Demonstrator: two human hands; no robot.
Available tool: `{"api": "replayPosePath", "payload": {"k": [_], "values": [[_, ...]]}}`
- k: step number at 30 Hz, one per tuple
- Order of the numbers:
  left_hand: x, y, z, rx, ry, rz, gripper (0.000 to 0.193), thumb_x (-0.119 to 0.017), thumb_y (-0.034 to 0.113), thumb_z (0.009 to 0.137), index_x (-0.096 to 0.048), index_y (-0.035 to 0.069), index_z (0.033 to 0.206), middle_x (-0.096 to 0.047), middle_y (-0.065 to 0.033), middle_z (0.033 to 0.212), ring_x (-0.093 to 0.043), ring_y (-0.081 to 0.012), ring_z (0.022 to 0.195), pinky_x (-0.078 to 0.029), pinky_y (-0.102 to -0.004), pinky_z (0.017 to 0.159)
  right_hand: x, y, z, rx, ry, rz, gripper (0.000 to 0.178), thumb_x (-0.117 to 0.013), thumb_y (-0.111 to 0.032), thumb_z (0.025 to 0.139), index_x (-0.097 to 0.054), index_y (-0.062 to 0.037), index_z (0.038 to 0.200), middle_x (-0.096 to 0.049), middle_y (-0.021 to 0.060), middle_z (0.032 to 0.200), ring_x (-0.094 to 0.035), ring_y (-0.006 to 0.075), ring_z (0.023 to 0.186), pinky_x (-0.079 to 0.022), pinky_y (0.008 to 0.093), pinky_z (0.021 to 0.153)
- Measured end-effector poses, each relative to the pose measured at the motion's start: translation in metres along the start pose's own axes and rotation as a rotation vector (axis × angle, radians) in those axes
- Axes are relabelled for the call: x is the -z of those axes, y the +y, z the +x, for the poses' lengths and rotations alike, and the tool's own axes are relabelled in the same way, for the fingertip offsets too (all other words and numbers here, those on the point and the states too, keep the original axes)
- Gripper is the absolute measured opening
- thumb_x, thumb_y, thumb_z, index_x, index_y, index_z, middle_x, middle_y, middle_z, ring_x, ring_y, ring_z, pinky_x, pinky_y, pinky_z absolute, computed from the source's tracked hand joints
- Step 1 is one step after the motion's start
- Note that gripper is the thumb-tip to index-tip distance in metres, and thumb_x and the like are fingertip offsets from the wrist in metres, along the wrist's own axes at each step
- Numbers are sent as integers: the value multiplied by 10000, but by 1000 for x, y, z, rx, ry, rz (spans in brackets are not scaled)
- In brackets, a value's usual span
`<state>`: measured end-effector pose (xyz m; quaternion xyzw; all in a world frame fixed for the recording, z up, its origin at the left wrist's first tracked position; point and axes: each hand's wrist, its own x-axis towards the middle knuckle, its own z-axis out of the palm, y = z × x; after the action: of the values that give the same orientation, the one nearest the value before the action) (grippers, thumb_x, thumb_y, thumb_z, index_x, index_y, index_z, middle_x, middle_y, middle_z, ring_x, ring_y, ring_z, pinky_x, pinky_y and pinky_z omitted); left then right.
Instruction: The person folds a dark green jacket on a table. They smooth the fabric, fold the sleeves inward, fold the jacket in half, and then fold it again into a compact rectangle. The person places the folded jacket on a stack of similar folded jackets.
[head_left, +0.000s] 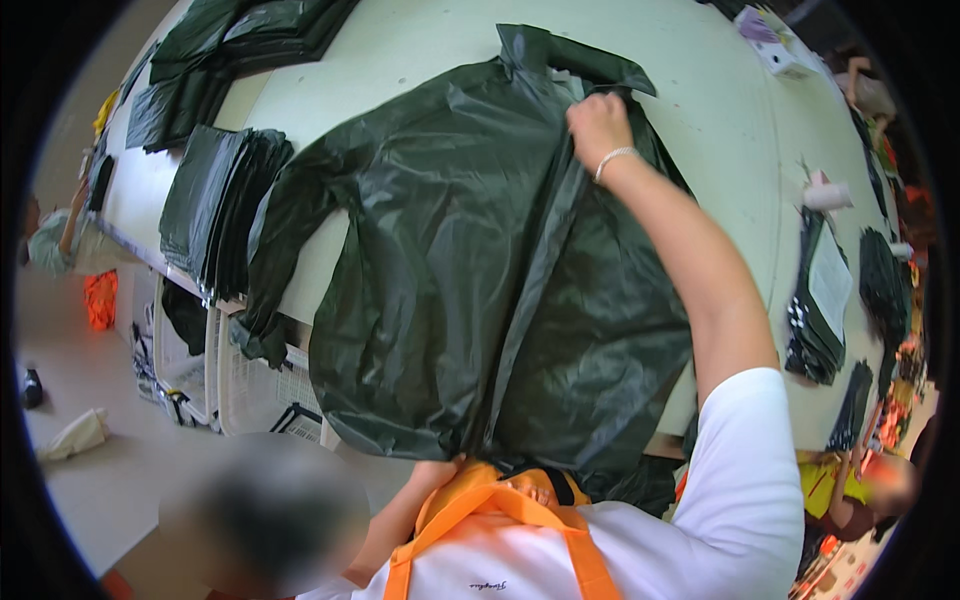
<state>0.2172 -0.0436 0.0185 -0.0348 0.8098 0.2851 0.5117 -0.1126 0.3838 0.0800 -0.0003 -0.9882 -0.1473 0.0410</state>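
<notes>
A dark green, shiny raincoat [430, 230] lies spread on the pale table, its collar at the far side and its hem hanging at the near edge. Near the collar, my right hand [600, 128] is closed on the upper front edge of the raincoat, a beaded bracelet on its wrist. My left hand [438, 472] is down at the bottom hem, by the lower end of the front opening. It appears to grip the hem there, though the fabric hides most of its fingers. The left sleeve in view droops over the table's edge.
A stack of folded dark green garments [215, 205] stands at the left, with more piled garments [240, 45] behind. White plastic crates [255, 390] sit below the table edge. At the right lie bundled dark pieces [815, 310] and a white thread spool [828, 195]. Other people work at both sides.
</notes>
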Motion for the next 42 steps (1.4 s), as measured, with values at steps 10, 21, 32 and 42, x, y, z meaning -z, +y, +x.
{"api": "replayPosePath", "payload": {"k": [10,21,32,42], "values": [[8,-4,-8,204,-210,-91,491,-692,442,771,-650,43,1053,-656,-150,1059,-611,-286,984,-474,-367,848,-35,42,-9,-158,625,584,343,-673,-243,789,-618,-48,1066,-610,135,1135,-544,323,1086,-428,420,924],[199,165,117,-732,827,745,723,-659,400,781,-382,139,1396,-272,-111,1491,-225,-360,1365,-174,-580,1068,-71,191,-332,-636,-274,473,179,-500,-188,904,-594,-38,929,-618,228,815,-591,423,803,-459,462,703],[198,239,156,-1159,793,488,428,-666,231,806,-534,12,1148,-558,-169,1136,-523,-355,1058,-430,-423,891,-21,97,-145,-728,91,1041,271,-603,-280,873,-663,-46,997,-685,133,915,-657,255,841,-501,350,776],[207,406,274,-500,642,402,566,-630,544,777,-654,-21,802,-671,-200,845,-659,-345,817,-522,-414,689,-80,-61,12,-687,456,1076,139,-609,-81,796,-672,-12,899,-647,172,825,-625,347,765,-502,403,701]]}}
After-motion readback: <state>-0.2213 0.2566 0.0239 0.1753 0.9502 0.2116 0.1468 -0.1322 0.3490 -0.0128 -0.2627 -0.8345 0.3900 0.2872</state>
